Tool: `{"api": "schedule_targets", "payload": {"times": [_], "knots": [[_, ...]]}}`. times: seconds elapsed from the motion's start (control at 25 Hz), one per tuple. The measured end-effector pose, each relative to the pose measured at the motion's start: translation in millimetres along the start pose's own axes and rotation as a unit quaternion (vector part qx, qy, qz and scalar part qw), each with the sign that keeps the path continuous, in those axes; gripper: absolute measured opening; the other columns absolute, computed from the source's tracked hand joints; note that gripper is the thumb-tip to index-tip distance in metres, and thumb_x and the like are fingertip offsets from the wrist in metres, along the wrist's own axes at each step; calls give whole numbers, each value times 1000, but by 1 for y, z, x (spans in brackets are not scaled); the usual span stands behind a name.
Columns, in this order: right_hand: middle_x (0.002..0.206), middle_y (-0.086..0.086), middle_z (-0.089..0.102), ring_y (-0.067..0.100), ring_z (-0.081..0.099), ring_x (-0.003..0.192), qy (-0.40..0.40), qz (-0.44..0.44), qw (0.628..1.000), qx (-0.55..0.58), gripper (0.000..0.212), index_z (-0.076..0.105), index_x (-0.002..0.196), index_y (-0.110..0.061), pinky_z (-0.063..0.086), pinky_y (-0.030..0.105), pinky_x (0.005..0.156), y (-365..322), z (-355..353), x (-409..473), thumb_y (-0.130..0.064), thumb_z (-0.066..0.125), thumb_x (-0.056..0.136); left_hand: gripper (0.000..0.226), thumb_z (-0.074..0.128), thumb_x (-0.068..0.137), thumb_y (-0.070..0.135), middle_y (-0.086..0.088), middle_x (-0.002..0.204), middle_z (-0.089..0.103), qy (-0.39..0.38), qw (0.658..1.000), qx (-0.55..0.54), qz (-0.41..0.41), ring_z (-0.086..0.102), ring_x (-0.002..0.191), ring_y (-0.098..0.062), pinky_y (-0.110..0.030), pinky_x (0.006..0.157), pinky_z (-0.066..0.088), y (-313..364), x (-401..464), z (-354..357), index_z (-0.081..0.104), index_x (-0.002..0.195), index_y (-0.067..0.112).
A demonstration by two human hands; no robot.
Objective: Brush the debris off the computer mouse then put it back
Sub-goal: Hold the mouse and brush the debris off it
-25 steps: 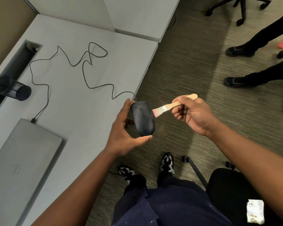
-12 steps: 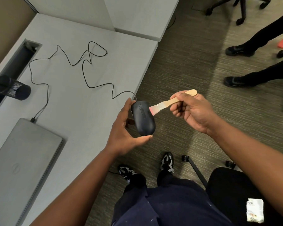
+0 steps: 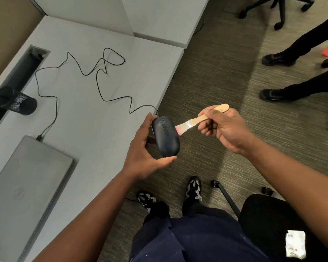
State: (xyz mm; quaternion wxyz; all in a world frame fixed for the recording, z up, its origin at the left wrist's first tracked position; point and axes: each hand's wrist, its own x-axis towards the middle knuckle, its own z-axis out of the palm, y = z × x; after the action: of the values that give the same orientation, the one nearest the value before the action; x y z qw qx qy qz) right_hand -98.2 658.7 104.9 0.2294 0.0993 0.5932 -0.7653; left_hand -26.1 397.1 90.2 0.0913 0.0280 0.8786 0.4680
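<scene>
Left hand [image 3: 142, 156]: grasping the computer mouse [image 3: 165, 136], fingers [image 3: 147, 121] curled round its far side, thumb under its near end.
Right hand [image 3: 224, 129]: clenched on the wooden handle of the brush [image 3: 197, 121], handle end protruding past the knuckles.
Brush tip: pink bristles touching the right flank of the computer mouse, near its front half.
Computer mouse position: held clear of the worktop [image 3: 87, 103], just past its near edge, over the carpet [image 3: 216, 76]; buttons and wheel facing up.
Cable [image 3: 100, 72]: black, running from the front of the computer mouse in loose loops across the worktop to the laptop [image 3: 25, 186].
Laptop: closed, grey, lying flat at the near left of the worktop.
Mesh cup [image 3: 17, 103]: black, beside the cable slot at the far left.
Background: legs and shoes of other persons on the carpet at right; chair base at top.
</scene>
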Motion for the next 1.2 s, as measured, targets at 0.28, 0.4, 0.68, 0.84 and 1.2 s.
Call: {"api": "schedule_targets", "payload": {"times": [0.28,0.4,0.68,0.84,1.2], "knots": [[74,13,73,19,67,63,-129,-15,992,-3,24,68,103,-1,54,23,57,4,32,-14,-20,55,99,131,102,65,32,25,163,34,-2,1000,9,-4,59,125,-4,-14,93,52,-1,5,4,18,166,36],[75,13,74,18,68,64,-126,-24,991,-42,21,68,103,-2,55,23,58,8,27,-13,-16,53,103,131,102,64,33,18,163,36,3,1000,14,-9,63,119,-7,-17,90,54,-4,5,4,19,166,35],[77,13,74,20,68,67,-95,-66,988,-104,21,69,105,1,55,24,59,-9,4,-7,-15,54,104,134,101,65,37,22,158,33,-10,999,24,-34,45,119,27,-9,93,50,-6,2,0,14,167,33],[79,14,73,21,68,68,-122,-47,989,-66,24,67,109,1,56,24,61,0,28,-6,-17,54,103,134,101,64,38,40,151,29,-27,999,36,-27,49,118,22,-7,92,48,-2,5,3,12,165,40],[76,13,74,19,68,66,-58,-14,996,-74,21,70,104,-3,55,23,59,0,6,-1,-13,52,106,135,100,63,41,42,145,33,-8,998,42,-49,62,110,4,-5,85,48,-7,2,3,14,166,38]]}}
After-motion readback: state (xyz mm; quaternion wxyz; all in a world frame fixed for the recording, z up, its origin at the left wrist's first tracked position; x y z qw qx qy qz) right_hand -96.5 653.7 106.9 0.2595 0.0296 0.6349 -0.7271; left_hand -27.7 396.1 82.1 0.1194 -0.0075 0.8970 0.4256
